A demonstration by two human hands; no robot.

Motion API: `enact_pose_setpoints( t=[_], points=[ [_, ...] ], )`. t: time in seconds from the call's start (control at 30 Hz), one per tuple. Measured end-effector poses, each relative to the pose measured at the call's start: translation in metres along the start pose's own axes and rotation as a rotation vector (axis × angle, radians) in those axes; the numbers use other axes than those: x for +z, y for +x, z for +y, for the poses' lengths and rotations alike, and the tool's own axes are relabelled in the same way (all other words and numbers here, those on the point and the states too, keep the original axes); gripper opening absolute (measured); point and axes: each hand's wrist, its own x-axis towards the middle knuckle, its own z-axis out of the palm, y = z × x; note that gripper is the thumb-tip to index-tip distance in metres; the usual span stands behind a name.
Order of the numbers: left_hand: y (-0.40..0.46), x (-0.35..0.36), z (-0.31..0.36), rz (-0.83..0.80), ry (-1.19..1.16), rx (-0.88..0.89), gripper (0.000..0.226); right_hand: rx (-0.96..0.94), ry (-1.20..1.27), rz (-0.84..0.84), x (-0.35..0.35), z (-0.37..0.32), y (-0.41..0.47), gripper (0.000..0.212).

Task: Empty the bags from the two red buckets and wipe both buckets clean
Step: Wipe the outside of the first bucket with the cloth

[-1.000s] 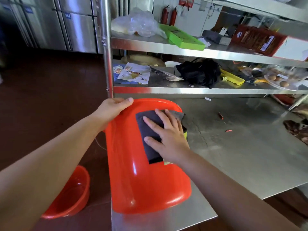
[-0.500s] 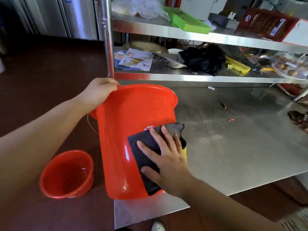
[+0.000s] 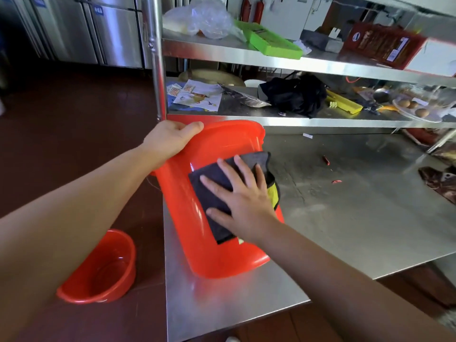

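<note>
A red bucket (image 3: 187, 218) lies tilted on its side at the left end of the steel table (image 3: 345, 218), its open mouth facing away from me. My left hand (image 3: 170, 139) grips its far rim, thumb over the edge. My right hand (image 3: 243, 196) presses a dark grey cloth (image 3: 212, 183) flat against the bucket's outer wall, fingers spread. A yellow label shows under the cloth's right edge. The second red bucket (image 3: 101, 275) stands upright on the floor to the left, below my left forearm, with nothing visible inside.
Two steel shelves (image 3: 271, 119) run behind the table, holding a black bag (image 3: 296, 95), papers, a green tray (image 3: 269, 40), a clear plastic bag and a plate of eggs. Small red scraps (image 3: 326, 159) lie on the table. Steel cabinets stand at the far left.
My right hand slid the cloth down the bucket's side, then back up toward its rim. The bucket's mouth tipped up, then lay back over. My left hand kept its grip on the rim.
</note>
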Motion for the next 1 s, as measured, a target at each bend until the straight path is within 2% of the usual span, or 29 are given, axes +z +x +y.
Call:
enact_pose_setpoints(
  t=[0.23, 0.37, 0.5, 0.67, 0.73, 0.8, 0.83, 1.0],
  points=[
    [0.008, 0.021, -0.015, -0.111, -0.140, -0.003, 0.050, 0.302, 0.157, 0.010, -0.007, 0.033, 0.057, 0.059],
    [0.015, 0.014, -0.027, -0.121, -0.165, 0.010, 0.030, 0.223, 0.115, -0.058, -0.005, 0.026, 0.042, 0.061],
    [0.015, -0.004, -0.043, -0.055, -0.094, 0.003, 0.036, 0.104, 0.117, -0.131, -0.004, 0.017, -0.013, 0.062],
    [0.015, -0.002, -0.029, 0.060, 0.055, 0.175, 0.016, 0.030, 0.030, -0.097, 0.005, 0.005, -0.075, 0.063],
    [0.018, 0.008, -0.016, -0.008, 0.135, 0.159, 0.026, 0.023, 0.009, -0.076, 0.009, 0.000, -0.084, 0.065],
    [0.021, 0.015, -0.009, -0.102, 0.020, -0.005, 0.049, 0.031, 0.027, -0.071, 0.010, -0.002, -0.083, 0.066],
    [0.024, 0.018, -0.010, -0.119, -0.056, -0.070, 0.053, 0.034, 0.036, -0.071, 0.009, -0.001, -0.079, 0.066],
    [0.032, 0.021, -0.013, -0.092, -0.112, -0.113, 0.049, 0.086, 0.076, -0.081, 0.005, 0.010, -0.018, 0.062]
  ],
)
